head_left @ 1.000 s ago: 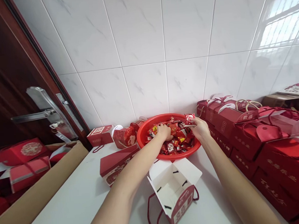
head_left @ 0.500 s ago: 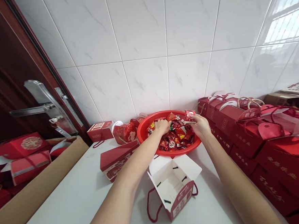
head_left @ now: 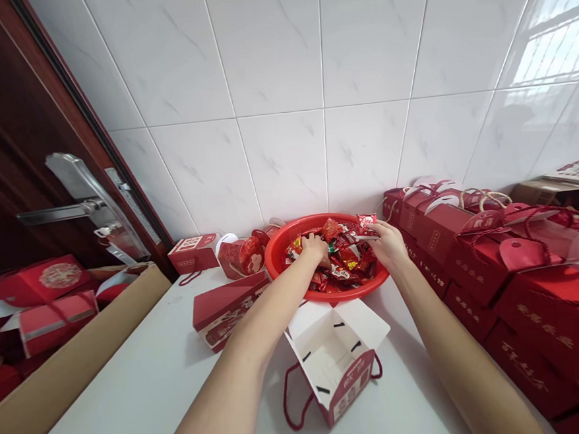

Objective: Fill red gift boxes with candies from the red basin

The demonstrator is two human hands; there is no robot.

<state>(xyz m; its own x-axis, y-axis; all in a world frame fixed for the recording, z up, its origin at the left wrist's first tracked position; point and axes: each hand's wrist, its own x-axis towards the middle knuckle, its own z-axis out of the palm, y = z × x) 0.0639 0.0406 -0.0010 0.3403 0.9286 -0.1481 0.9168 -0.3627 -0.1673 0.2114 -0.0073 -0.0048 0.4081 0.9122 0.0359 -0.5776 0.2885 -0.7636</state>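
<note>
A red plastic basket (head_left: 276, 271) full of wrapped candies (head_left: 344, 256) stands against the wall. My left hand (head_left: 315, 249) reaches into the pile on its left side; the fingertips are sunk among the wrappers, so whether they grip anything is hidden. Over the basket's right rim, my right hand (head_left: 389, 242) is closed on a small red and white candy packet (head_left: 366, 221), held between thumb and fingers. In front of the basket sits an open gift box (head_left: 331, 353), white inside, flaps folded out, with a dark red cord handle.
Closed red boxes (head_left: 231, 307) stand left of the basket on the white table (head_left: 133, 393). Stacked red gift boxes (head_left: 513, 294) line the right side. At far left, a cardboard carton (head_left: 94, 330) holds more red boxes beside a door with a metal handle (head_left: 61, 212).
My left hand has shifted slightly within the candies, and some wrappers near it have moved. The right hand stays almost in place with its packet.
</note>
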